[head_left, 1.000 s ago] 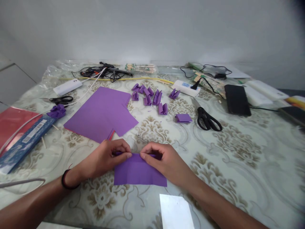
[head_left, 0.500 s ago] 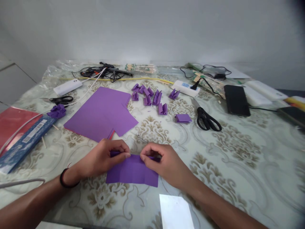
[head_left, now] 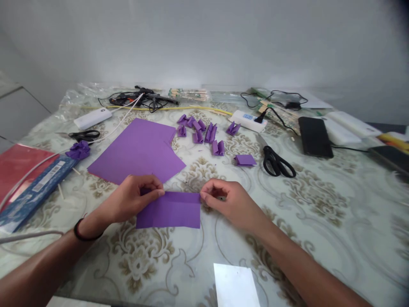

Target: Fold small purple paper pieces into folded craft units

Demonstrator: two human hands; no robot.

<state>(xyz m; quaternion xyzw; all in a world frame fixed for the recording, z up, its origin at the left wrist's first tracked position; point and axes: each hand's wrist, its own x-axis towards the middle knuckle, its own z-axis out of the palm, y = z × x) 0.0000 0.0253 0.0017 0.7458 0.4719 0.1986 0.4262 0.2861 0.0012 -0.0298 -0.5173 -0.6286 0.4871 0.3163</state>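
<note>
A creased strip of purple paper [head_left: 171, 213] lies in front of me with its long sides running left to right. My left hand [head_left: 137, 198] pinches its far edge left of the middle, thumb on top and fingers behind. At the far right corner my right hand [head_left: 220, 196] holds the paper between thumb and fingertips. Beyond the left hand are larger purple sheets [head_left: 137, 149], stacked with a bit of red showing at the edge. Several folded purple paper pieces [head_left: 210, 133] stand in a group farther back, and one flatter folded piece [head_left: 245, 160] lies nearer.
Black-handled scissors [head_left: 276, 163] lie at the right, near a phone [head_left: 315, 137] and a white power strip [head_left: 247, 120]. A white card [head_left: 236, 283] is at the front edge. To the left are a blue packet [head_left: 38, 192], a crumpled purple piece [head_left: 78, 150] and more scissors [head_left: 84, 135].
The purple strip has moved away from me and slightly left. My right hand has slid outward along its far edge to the right corner, so the hands are farther apart.
</note>
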